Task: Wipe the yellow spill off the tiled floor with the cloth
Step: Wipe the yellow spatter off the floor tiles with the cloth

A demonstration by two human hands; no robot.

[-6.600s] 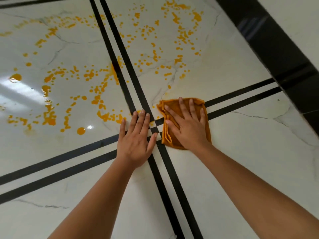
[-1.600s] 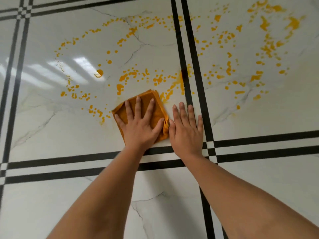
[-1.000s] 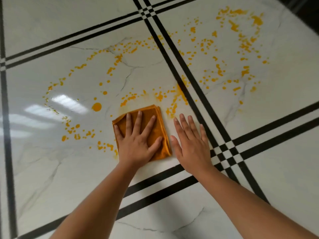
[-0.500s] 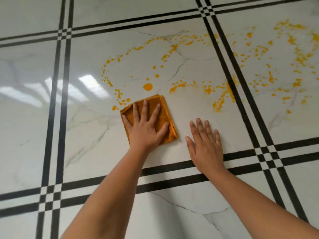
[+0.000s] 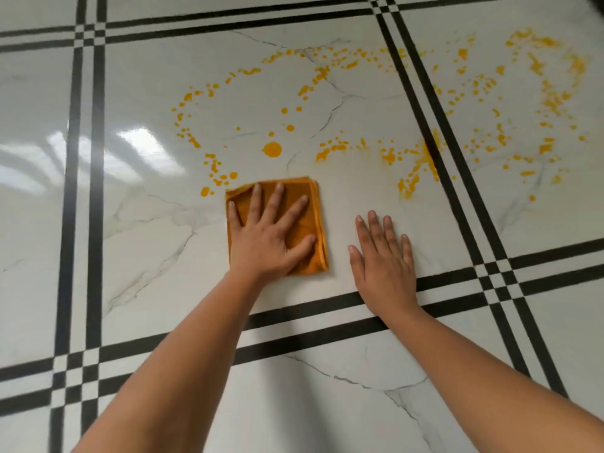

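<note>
A folded orange cloth (image 5: 310, 197) lies flat on the white marble floor tile (image 5: 163, 243). My left hand (image 5: 269, 235) presses down on it with fingers spread straight. My right hand (image 5: 384, 266) rests flat on the bare tile a little to the right of the cloth, fingers together. The yellow spill (image 5: 272, 149) is scattered in drops and smears beyond the cloth, from just off its far left corner across to the tile at the far right (image 5: 549, 96). One big round drop sits just beyond the cloth's far edge.
Double black stripes (image 5: 310, 318) run across the floor under my forearms, and others run away from me at the left (image 5: 85, 191) and right (image 5: 457, 178). A bright window reflection (image 5: 147, 152) lies on the tile at the left.
Since 6.6 s ago the cloth passed from my right hand to my left and moved left across the stripes. In the last second it slid further left, widening the gap to my right hand.
</note>
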